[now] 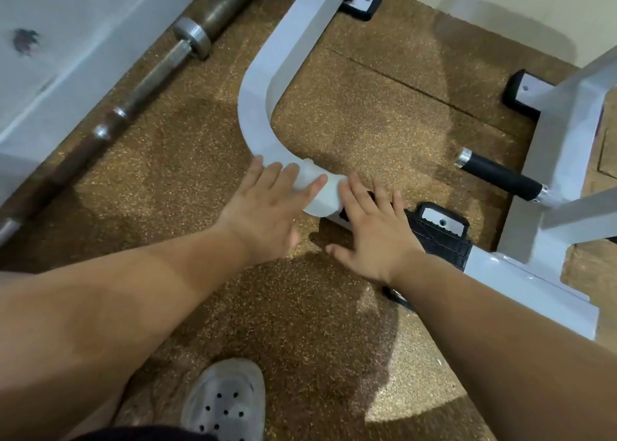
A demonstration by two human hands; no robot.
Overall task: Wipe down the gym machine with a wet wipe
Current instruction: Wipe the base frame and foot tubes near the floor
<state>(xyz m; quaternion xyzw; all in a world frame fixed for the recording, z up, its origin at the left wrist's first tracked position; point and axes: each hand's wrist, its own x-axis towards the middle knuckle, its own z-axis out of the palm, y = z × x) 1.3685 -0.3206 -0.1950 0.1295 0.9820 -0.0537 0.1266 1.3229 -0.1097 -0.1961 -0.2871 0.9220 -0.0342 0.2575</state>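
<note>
The gym machine's white curved frame bar (263,83) runs from the top centre down to the floor in front of me. My left hand (267,207) lies flat on the bar's lower bend, fingers straight, pressing a white wet wipe (315,191) that drapes over the bar. My right hand (374,230) rests beside it with fingers spread and straight, on the bar's end next to a black foot plate (440,237). It holds nothing.
A steel barbell (150,73) lies on the speckled brown rubber floor (350,113) to the left, along a white wall panel. The machine's white base and a black-grip handle (500,176) stand at the right. My grey clog (227,404) is at the bottom.
</note>
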